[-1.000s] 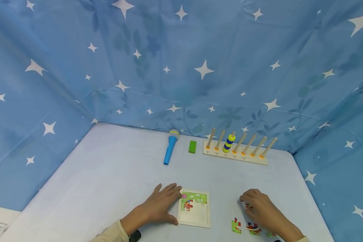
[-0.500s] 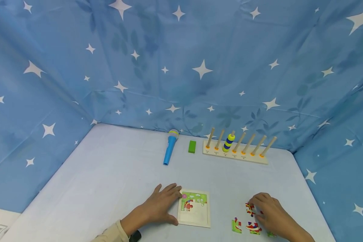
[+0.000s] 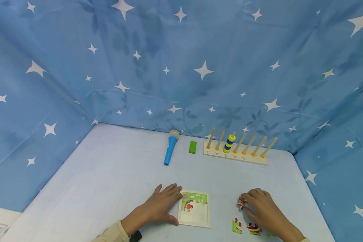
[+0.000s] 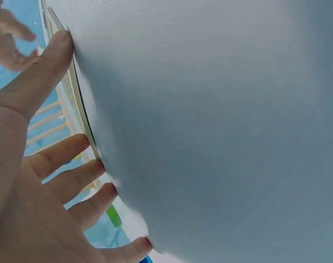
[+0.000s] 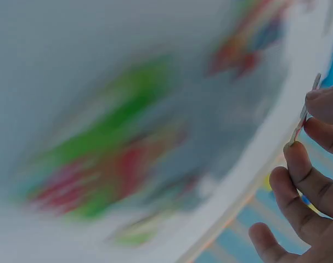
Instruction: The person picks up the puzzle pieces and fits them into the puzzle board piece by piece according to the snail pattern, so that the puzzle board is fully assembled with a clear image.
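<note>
My left hand (image 3: 159,207) lies spread at the left side of a square wooden puzzle tray (image 3: 194,224). In the left wrist view, thumb and fingertips rest along the edge of the tray (image 4: 78,98). The tray's upper part and left side hold fitted picture pieces (image 3: 187,205); bare wood shows lower right. To the right, my right hand (image 3: 264,210) pinches a thin puzzle piece (image 5: 300,121) between thumb and fingers, its red-and-white face (image 3: 241,203) showing in the head view. Below that hand lie a green-and-red piece (image 3: 237,226) and a red-and-blue piece (image 3: 253,228).
Another green piece (image 3: 271,235) is partly hidden by my right forearm. Toward the back of the white table (image 3: 115,161) are a blue toy microphone (image 3: 170,148), a green block (image 3: 192,147) and a wooden peg board (image 3: 236,156) with yellow and blue rings. A starry blue curtain (image 3: 157,84) surrounds it.
My right hand drew back to the right, then came forward and left again, now with a puzzle piece at its fingertips. The left hand and the tray stay in place.
</note>
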`<state>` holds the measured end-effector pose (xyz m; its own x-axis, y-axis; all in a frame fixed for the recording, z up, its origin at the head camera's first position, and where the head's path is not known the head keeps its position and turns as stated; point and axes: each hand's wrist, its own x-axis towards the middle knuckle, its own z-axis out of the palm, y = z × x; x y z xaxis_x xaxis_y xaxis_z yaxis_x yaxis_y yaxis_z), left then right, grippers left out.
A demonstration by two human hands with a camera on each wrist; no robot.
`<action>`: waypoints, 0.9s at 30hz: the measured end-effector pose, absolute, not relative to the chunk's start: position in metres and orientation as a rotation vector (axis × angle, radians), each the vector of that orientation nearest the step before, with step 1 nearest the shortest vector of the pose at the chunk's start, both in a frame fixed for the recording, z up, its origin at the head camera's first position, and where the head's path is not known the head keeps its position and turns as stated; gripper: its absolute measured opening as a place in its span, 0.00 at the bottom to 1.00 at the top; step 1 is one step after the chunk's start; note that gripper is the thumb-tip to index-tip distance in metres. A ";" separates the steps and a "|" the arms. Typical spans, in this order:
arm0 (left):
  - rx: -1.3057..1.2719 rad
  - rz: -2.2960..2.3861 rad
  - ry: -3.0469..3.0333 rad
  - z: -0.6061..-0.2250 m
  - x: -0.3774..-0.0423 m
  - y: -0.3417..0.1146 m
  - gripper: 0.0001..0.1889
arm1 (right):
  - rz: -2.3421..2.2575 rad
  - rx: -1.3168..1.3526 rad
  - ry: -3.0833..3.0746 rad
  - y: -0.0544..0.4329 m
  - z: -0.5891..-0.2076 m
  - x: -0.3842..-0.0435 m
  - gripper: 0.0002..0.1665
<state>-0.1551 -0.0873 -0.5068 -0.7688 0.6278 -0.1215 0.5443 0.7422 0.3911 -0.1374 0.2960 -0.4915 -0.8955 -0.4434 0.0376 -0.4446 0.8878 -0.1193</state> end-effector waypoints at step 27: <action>0.929 0.465 2.708 -0.510 -0.155 -0.088 0.44 | 0.033 1.271 -2.663 0.162 -0.507 -0.146 0.12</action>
